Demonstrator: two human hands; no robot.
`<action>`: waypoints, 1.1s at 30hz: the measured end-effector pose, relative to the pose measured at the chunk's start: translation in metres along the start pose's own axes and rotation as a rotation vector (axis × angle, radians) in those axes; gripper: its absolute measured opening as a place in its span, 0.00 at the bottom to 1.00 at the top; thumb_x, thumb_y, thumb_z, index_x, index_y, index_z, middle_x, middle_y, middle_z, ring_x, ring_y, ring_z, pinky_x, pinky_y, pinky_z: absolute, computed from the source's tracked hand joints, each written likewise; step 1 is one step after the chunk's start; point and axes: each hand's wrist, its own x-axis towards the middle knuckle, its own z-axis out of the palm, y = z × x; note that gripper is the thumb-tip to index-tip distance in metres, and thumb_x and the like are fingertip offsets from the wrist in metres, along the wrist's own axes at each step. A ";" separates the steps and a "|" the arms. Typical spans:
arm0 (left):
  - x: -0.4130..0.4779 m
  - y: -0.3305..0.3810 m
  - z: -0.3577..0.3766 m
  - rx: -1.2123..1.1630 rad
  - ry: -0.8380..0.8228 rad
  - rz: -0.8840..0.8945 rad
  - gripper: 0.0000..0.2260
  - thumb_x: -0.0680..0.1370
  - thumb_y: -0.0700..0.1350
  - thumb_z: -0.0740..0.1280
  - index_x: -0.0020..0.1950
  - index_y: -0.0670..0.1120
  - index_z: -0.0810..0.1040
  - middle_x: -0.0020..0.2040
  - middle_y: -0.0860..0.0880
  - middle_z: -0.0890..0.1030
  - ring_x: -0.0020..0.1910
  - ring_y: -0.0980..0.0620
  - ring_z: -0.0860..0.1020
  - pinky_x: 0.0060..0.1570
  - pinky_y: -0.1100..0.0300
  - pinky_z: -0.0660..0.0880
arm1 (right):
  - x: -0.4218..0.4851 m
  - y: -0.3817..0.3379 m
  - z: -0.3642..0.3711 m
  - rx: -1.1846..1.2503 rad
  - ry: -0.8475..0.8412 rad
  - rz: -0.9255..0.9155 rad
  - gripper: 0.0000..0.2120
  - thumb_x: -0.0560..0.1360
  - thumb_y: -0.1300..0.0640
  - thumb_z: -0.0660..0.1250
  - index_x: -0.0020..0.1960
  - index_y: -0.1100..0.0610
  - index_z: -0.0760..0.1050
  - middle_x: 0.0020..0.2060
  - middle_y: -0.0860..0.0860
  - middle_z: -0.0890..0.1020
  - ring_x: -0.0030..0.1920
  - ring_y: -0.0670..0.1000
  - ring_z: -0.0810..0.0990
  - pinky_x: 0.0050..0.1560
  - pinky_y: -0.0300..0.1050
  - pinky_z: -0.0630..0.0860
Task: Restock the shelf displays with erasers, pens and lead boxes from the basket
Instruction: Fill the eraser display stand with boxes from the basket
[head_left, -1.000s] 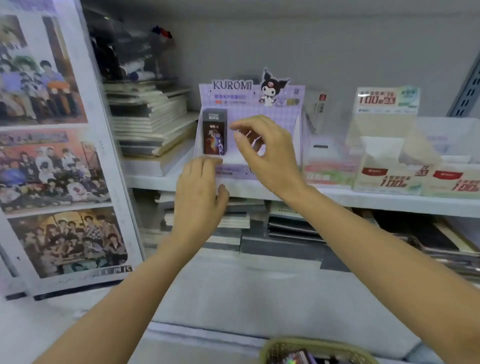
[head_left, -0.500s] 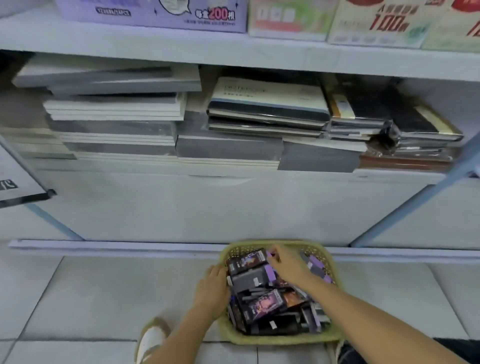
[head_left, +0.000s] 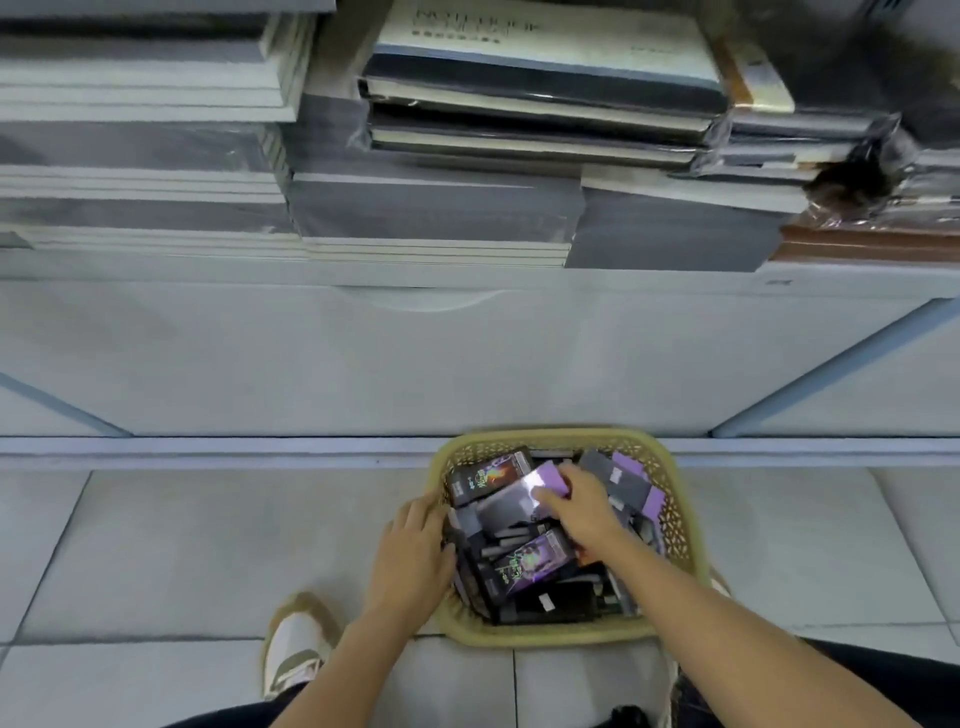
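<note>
Stacked notebooks (head_left: 436, 213) fill the low shelf (head_left: 363, 358) above the tiled floor (head_left: 182, 545). On the floor against the shelf base sits a yellow basket (head_left: 540, 636), crammed with dark and purple boxes. The left hand (head_left: 415, 551) curls over the basket's left rim. The right hand (head_left: 584, 512) reaches inside, thumb and fingers pinching a purple-ended box (head_left: 511, 499) lying on top.

Yellow basket (head_left: 551, 636) on tiled floor (head_left: 182, 545); notebook stacks (head_left: 431, 208) on shelf (head_left: 156, 332).
</note>
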 end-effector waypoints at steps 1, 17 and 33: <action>0.005 0.003 -0.005 -0.016 0.047 0.000 0.21 0.80 0.47 0.62 0.72 0.46 0.67 0.72 0.49 0.67 0.70 0.50 0.65 0.66 0.59 0.62 | 0.002 -0.008 -0.014 0.057 -0.037 -0.008 0.02 0.77 0.59 0.68 0.49 0.57 0.76 0.42 0.54 0.80 0.44 0.52 0.77 0.41 0.38 0.72; 0.028 0.003 -0.023 -0.723 -0.050 -0.389 0.12 0.74 0.45 0.72 0.50 0.48 0.69 0.40 0.49 0.79 0.32 0.55 0.75 0.32 0.64 0.71 | 0.025 -0.029 0.016 -0.030 0.006 0.139 0.28 0.78 0.49 0.65 0.71 0.63 0.64 0.68 0.58 0.70 0.68 0.57 0.70 0.68 0.51 0.67; 0.020 -0.008 -0.023 -1.043 -0.077 -0.465 0.05 0.78 0.40 0.68 0.51 0.43 0.75 0.35 0.45 0.82 0.33 0.48 0.78 0.37 0.52 0.76 | 0.010 -0.017 0.018 -0.222 -0.270 -0.060 0.09 0.77 0.55 0.69 0.54 0.59 0.80 0.54 0.51 0.82 0.57 0.51 0.78 0.61 0.46 0.72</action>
